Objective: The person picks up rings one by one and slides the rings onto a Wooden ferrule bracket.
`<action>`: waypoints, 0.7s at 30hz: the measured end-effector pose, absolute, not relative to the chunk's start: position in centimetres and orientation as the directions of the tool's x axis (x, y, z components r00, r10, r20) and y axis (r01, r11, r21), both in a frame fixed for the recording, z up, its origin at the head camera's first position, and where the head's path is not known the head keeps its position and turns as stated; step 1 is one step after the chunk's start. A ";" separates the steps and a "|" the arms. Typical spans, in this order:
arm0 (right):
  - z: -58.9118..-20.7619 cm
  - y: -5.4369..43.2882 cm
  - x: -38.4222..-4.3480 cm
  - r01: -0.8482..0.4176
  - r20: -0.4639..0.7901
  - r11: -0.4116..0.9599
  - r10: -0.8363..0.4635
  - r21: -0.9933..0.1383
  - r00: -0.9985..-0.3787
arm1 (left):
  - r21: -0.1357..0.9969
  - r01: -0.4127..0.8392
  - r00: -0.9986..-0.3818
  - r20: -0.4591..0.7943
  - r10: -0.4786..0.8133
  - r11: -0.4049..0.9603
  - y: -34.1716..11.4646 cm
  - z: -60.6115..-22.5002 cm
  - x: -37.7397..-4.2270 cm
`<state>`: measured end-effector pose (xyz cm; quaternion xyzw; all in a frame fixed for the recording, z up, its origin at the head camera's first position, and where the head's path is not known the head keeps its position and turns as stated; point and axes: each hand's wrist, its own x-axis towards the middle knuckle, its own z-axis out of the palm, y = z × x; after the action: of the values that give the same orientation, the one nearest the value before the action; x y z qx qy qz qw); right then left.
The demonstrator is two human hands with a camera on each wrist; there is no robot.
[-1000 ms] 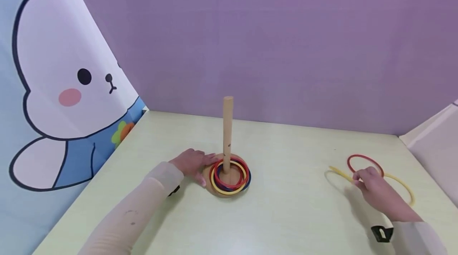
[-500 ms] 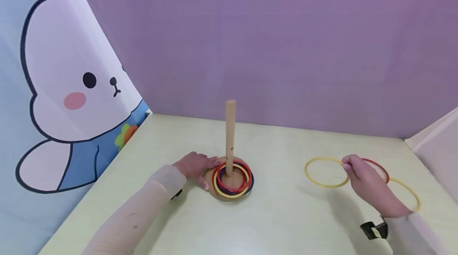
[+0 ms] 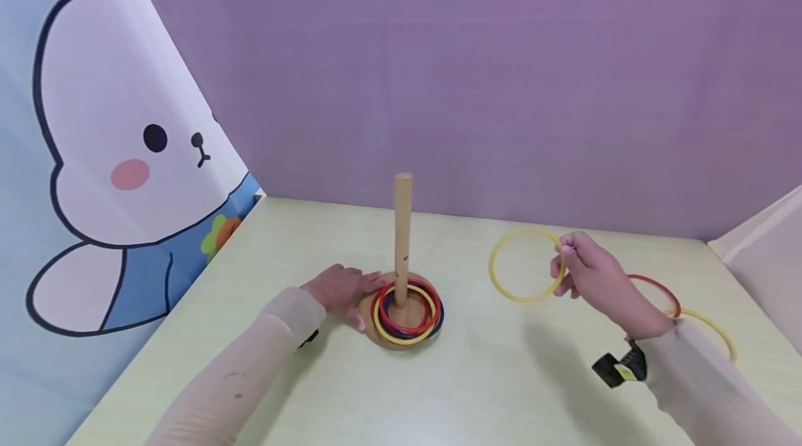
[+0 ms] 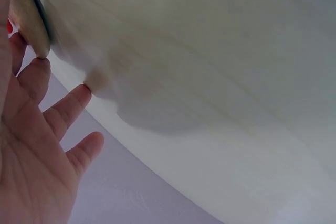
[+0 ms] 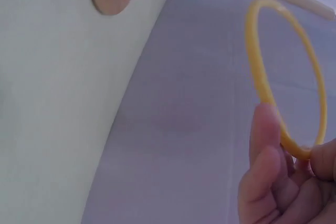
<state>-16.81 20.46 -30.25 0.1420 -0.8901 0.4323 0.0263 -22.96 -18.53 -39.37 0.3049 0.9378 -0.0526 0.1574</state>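
In the head view a wooden peg [image 3: 403,237] rises from a round wooden base [image 3: 370,307]. Red, yellow and blue rings [image 3: 426,324] lie stacked around the foot of the peg. My left hand [image 3: 338,293] rests against the left side of the base, its fingers spread; in the left wrist view those fingers [image 4: 68,108] touch the base's edge. Off to the right, my right hand [image 3: 595,275] pinches a yellow ring [image 3: 493,272] by its right side, above the table and apart from the peg. The same yellow ring [image 5: 254,51] stands up from the thumb and fingers in the right wrist view.
A red ring [image 3: 658,284] and another yellow ring [image 3: 714,328] lie on the table [image 3: 476,390] at the right, partly hidden by my right arm. A purple panel [image 3: 501,84] stands behind the table, and a rabbit-print cloth [image 3: 94,119] hangs at the left.
My right hand has lifted the yellow ring off the table and carried it left and up toward the peg. My left hand stays at the base.
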 end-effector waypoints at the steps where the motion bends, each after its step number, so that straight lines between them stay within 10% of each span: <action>1: -29.9 20.0 -17.0 -0.252 0.139 0.572 -0.235 -0.781 -0.962 | 0.000 0.589 -0.764 -0.324 0.558 0.808 -18.6 -39.4 -23.0; 21: -25.6 14.5 -19.1 -0.337 0.233 0.260 -0.359 -0.905 -0.904 | -0.008 0.573 -0.776 -0.327 0.539 0.820 -18.4 -39.2 -22.9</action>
<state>-19.06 14.53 -25.57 0.2191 -0.7937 0.5675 -0.0098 -22.91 -18.38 -39.23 0.2955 0.9408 -0.0538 0.1570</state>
